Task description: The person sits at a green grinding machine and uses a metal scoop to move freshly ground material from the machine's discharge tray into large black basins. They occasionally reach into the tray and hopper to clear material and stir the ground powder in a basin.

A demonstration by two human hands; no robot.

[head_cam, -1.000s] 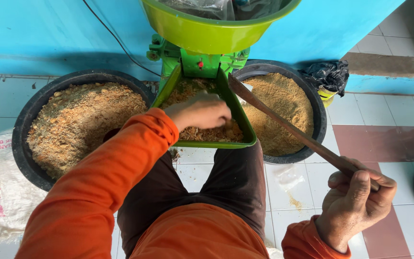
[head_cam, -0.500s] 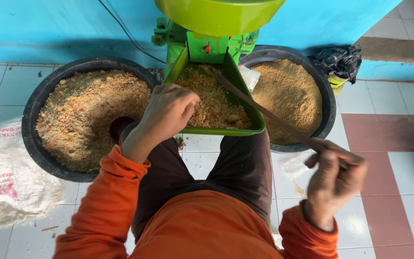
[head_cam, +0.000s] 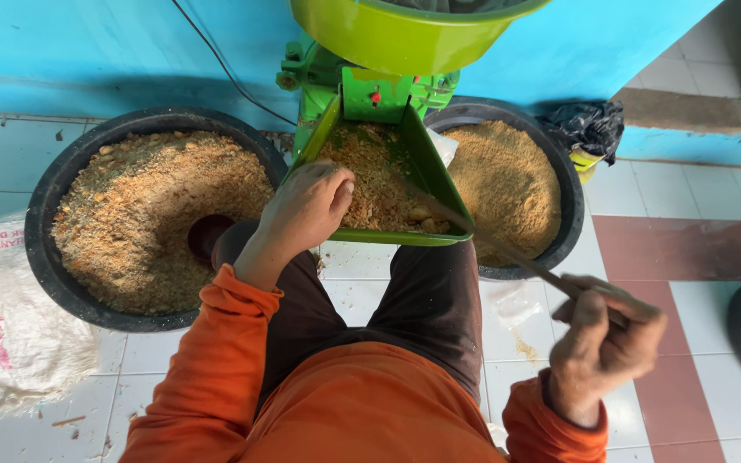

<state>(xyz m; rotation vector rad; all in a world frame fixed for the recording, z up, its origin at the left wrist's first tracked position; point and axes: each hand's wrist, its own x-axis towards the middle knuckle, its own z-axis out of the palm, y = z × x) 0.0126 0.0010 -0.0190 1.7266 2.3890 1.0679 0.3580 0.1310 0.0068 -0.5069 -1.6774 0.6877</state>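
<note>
A green machine (head_cam: 362, 81) with a round hopper stands against the blue wall. Its green chute tray (head_cam: 439, 180) slopes toward me, filled with coarse brown crumbs (head_cam: 370, 184). My left hand (head_cam: 306, 206) rests at the tray's left edge, fingers curled on the crumbs. My right hand (head_cam: 602, 339) grips a thin wooden stick (head_cam: 508, 249) whose far end reaches into the tray's lower right corner. I wear orange sleeves and dark trousers.
A black tub (head_cam: 53, 257) of coarse crumbs with a dark scoop inside sits at left. A second black tub (head_cam: 563, 180) of finer meal sits at right. A white sack (head_cam: 2, 343) lies far left, a black bag (head_cam: 589, 124) by the wall.
My left hand slid from the tray's middle to its left edge. The right hand drew the stick lower, its tip now at the tray's bottom right corner.
</note>
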